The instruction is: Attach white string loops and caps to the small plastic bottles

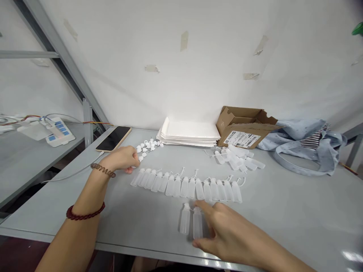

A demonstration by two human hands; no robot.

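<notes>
My left hand (124, 158) is closed at the near left end of a small pile of white caps (149, 145); whatever its curled fingers hold is hidden. My right hand (217, 230) has its thumb and fingers around a translucent bottle (197, 223) near the table's front edge. Just left of that bottle lies another translucent bottle (185, 220). Beyond them a long row of similar small bottles (184, 187) lies side by side, with thin strapped caps at their far ends. Farther right is a loose heap of bottles (236, 156).
A phone (114, 138) with a white cable lies at the left. White padded envelopes (188, 132) are stacked by the wall, beside an open cardboard box (246, 128). Light blue cloth (303, 143) lies at the right. A power strip (59, 132) rests on the left-hand table.
</notes>
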